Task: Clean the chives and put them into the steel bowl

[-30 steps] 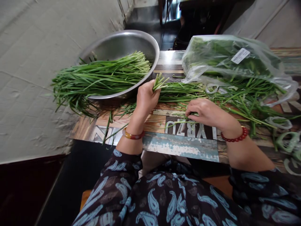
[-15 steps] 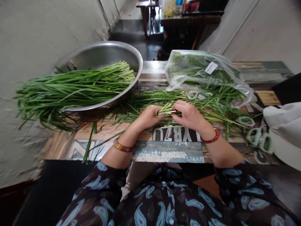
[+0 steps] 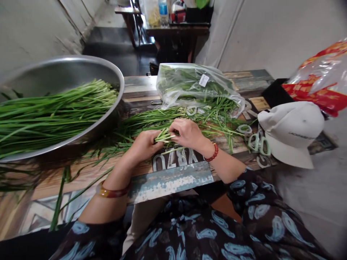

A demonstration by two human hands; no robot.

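A small bunch of garlic chives (image 3: 164, 135) is gripped in my left hand (image 3: 146, 143), its pale stem ends pointing right. My right hand (image 3: 187, 133) is closed in a pinch at those ends; the fingertips partly hide what they hold. Just beyond both hands, loose garlic chives (image 3: 151, 117) are strewn over the patterned tabletop (image 3: 173, 184). On the left a large metal basin (image 3: 122, 85) holds a thick pile of garlic chives (image 3: 59, 112), stems toward the right. Behind my hands lies a clear plastic bag (image 3: 184, 79) with more greens inside.
Green-handled scissors (image 3: 254, 142) lie to the right, beside a pale cap (image 3: 292, 126). A red and clear plastic package (image 3: 320, 90) is at the far right. Farther back, a second table (image 3: 179, 30) carries a water bottle (image 3: 163, 12). Chive blades hang over the front edge at left.
The view has turned right, so everything appears shifted left and the cap and red package show more fully. Both hands stay together on the bunch, with little change in grip.
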